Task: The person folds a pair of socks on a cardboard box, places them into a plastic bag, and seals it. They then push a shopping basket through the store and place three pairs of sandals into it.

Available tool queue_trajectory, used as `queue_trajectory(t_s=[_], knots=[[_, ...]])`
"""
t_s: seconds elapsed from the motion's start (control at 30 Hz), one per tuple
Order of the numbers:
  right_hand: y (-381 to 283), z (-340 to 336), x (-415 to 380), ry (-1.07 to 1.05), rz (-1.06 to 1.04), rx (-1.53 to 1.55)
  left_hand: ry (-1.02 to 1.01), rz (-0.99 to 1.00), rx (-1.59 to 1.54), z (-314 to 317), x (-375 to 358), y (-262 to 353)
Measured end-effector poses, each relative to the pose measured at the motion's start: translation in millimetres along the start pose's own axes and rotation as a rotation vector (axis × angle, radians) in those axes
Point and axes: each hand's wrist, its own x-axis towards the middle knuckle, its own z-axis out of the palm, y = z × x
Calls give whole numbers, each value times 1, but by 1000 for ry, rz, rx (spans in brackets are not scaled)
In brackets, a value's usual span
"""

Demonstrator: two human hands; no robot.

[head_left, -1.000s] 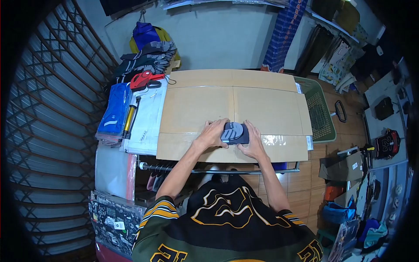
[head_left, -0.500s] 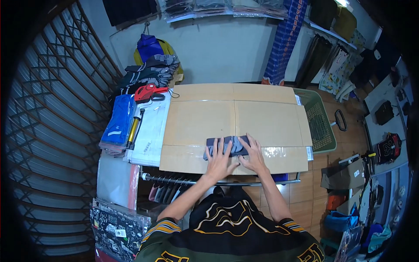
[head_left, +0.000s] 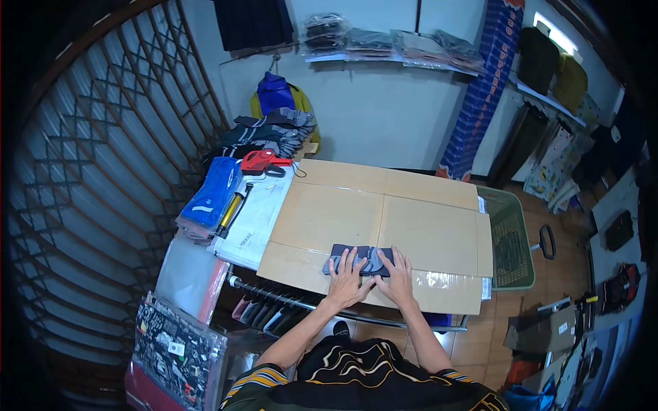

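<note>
A small folded piece of cloth, dark with a grey pattern, lies near the front edge of a flattened cardboard sheet. My left hand rests over its left part, fingers spread and pointing away from me. Over its right end lies my right hand, fingers stretched out and flat. The two thumbs come close together at the cloth's near edge. Neither hand is closed around anything; what lies under the palms is hidden.
On the left stand a red tape-gun-like tool, a blue plastic-wrapped packet and a yellow-black hand pump. A pile of dark clothes sits behind. A green basket is right of the table; hanging clothes are below.
The camera view has tilted up and turned slightly, so the table appears lower. Both hands remain on the folded cloth, with only small shifts of the fingers.
</note>
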Motion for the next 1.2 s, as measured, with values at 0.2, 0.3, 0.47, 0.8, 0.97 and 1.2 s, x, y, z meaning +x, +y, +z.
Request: queue_trajectory(t_s=[0.2, 0.3, 0.47, 0.8, 0.97, 1.2], knots=[[5, -2, -1, -25, -21, -9, 68, -70, 70, 11, 3, 7], [7, 0, -2, -20, -30, -22, 92, -89, 90, 14, 2, 9], [11, 2, -4, -29, -50, -50, 178, -164, 91, 15, -4, 26], [17, -11, -67, -139, -73, -191, 588, -538, -402, 50, -216, 104], [-5, -36, -134, -288, -102, -114, 514, -987, -455, 77, -381, 118], [-71, 9, -224, -456, -216, 276, 749, -1223, -479, 63, -498, 127]])
